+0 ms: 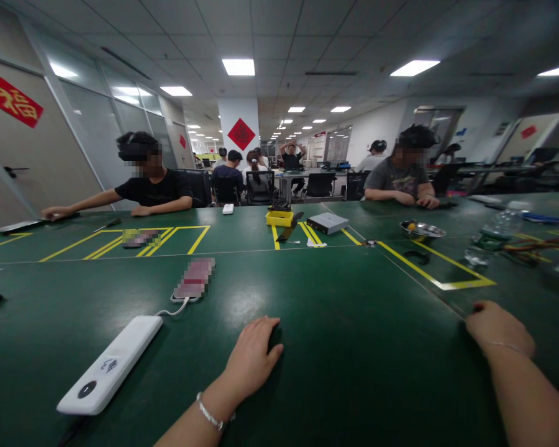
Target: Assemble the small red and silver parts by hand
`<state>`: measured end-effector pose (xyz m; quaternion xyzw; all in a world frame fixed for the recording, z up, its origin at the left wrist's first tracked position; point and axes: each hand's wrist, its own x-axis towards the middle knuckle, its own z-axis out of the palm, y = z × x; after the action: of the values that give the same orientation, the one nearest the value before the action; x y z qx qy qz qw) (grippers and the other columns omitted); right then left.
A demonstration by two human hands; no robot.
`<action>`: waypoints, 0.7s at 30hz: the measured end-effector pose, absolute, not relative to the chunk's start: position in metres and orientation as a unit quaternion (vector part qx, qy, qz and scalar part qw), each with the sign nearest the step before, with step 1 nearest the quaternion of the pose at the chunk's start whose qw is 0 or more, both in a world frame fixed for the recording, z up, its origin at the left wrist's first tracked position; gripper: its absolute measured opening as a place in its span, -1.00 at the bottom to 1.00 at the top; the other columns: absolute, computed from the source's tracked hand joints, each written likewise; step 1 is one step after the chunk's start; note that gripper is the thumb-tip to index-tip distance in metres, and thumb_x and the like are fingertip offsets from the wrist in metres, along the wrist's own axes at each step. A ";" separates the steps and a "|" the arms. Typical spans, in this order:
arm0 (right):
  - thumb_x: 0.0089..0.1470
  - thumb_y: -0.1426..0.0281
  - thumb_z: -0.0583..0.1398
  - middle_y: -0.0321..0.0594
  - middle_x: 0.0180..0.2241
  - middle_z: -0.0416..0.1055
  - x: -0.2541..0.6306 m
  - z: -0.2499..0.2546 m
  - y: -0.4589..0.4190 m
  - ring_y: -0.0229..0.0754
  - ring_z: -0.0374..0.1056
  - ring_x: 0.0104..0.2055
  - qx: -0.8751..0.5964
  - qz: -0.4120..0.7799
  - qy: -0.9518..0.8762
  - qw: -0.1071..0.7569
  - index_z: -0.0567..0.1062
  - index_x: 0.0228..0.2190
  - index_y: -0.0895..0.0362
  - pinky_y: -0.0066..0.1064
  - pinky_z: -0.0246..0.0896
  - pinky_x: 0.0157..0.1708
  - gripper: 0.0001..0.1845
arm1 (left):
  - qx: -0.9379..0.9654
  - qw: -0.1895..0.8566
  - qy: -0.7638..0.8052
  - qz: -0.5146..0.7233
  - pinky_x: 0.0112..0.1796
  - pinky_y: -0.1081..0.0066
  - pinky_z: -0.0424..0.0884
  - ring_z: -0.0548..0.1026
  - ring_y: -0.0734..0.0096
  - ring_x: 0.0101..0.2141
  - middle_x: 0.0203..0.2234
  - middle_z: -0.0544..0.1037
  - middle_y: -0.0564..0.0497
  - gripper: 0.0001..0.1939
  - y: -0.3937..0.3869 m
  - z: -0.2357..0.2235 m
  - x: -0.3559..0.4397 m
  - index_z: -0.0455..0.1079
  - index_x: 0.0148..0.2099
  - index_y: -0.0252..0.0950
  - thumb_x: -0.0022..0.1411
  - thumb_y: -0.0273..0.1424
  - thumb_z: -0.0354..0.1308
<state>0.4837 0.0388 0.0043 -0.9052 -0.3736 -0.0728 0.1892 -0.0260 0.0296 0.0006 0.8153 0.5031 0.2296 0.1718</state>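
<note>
My left hand (256, 354) rests palm down on the green table (354, 372), fingers stretched forward and thumb apart. It holds nothing and wears a beaded bracelet. To its left lies a long white power bank (114, 366), joined by a short white cable (174, 308) to a phone (194, 279) whose screen is blurred. My right hand (500, 329) lies at the right on the tabletop, closed with its fingers curled under. I see nothing in it, though its fingertips are hidden. A thin bracelet circles that wrist. The nearest thing to it is a yellow tape outline (468, 284).
Across the table sit two people (153, 180) (403, 167) wearing headsets. Between us are a yellow box (279, 218) with dark cables, a grey box (327, 223), a metal bowl (422, 230), a plastic bottle (494, 236), loose wires (535, 247) and another blurred phone (142, 239).
</note>
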 end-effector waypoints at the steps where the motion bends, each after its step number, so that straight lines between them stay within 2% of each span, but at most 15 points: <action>1: -0.26 0.46 0.09 0.20 -0.32 0.35 0.478 0.009 0.039 0.03 0.31 -0.38 -0.908 -0.064 -0.371 0.183 0.45 -0.24 0.23 -0.31 0.00 -0.59 -0.57 | 0.814 0.174 0.504 0.233 0.02 0.16 0.08 0.20 0.20 0.02 -0.02 0.32 -0.07 -0.55 0.030 0.000 -0.026 0.17 0.06 -0.21 0.08 -0.33 0.04; 3: -0.15 0.42 0.03 0.19 -0.22 0.31 0.461 0.021 0.041 0.02 0.29 -0.29 -0.903 -0.054 -0.389 0.176 0.40 -0.19 0.23 -0.30 0.05 -0.52 -0.58 | 0.809 0.183 0.505 0.241 0.02 0.17 0.08 0.21 0.20 0.02 -0.03 0.33 -0.07 -0.55 0.031 0.001 -0.026 0.18 0.05 -0.22 0.08 -0.33 0.04; 6: -0.03 0.39 -0.05 0.15 -0.21 0.29 0.411 0.039 0.051 0.00 0.25 -0.20 -0.822 -0.123 -0.503 0.237 0.36 -0.19 0.29 -0.27 0.11 -0.37 -0.61 | 0.794 0.207 0.505 0.268 -0.01 0.20 0.11 0.26 0.22 -0.03 -0.07 0.37 -0.06 -0.60 0.032 0.004 -0.025 0.23 0.02 -0.22 0.09 -0.33 0.02; 10: -0.05 0.44 0.02 -0.09 -0.25 0.31 0.304 0.044 0.059 -0.17 0.24 -0.22 -0.677 -0.116 -0.668 0.286 0.30 -0.18 0.22 -0.36 0.14 -0.21 -0.68 | 0.757 0.269 0.510 0.308 -0.14 0.30 0.23 0.38 0.29 -0.20 -0.26 0.45 -0.03 -0.68 0.028 0.008 -0.022 0.27 -0.06 -0.23 0.12 -0.30 -0.02; 14: -0.01 0.54 -0.03 -0.16 -0.31 0.32 0.194 0.031 0.034 -0.24 0.22 -0.27 -0.463 -0.052 -0.843 0.270 0.31 -0.20 0.17 -0.38 0.16 -0.22 -0.71 | 0.737 0.374 0.467 0.315 -0.27 0.43 0.27 0.42 0.38 -0.33 -0.36 0.48 0.03 -0.68 0.020 0.010 -0.015 0.21 -0.04 -0.24 0.15 -0.28 -0.05; 18: 0.06 0.49 -0.04 -0.21 -0.29 0.34 0.149 0.025 0.009 -0.28 0.22 -0.27 -0.330 0.015 -0.916 0.229 0.32 -0.19 0.14 -0.43 0.17 -0.21 -0.74 | 0.743 0.397 0.438 0.314 -0.39 0.50 0.25 0.41 0.43 -0.44 -0.49 0.47 0.07 -0.80 0.016 0.011 -0.010 0.32 -0.32 -0.26 0.17 -0.31 -0.09; 21: 0.04 0.37 0.04 -0.21 -0.16 0.30 0.170 0.029 0.018 -0.27 0.20 -0.13 -0.340 0.037 -0.914 0.216 0.27 -0.11 0.12 -0.43 0.14 -0.12 -0.67 | 0.733 0.391 0.465 0.306 -0.44 0.49 0.22 0.38 0.44 -0.49 -0.55 0.45 0.09 -0.77 0.016 0.012 -0.008 0.31 -0.41 -0.26 0.16 -0.29 -0.09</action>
<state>0.1700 0.0182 0.0293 -0.3399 -0.9145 0.0374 0.2163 -0.0085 0.0164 0.0119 0.7333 0.4649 0.3059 0.3906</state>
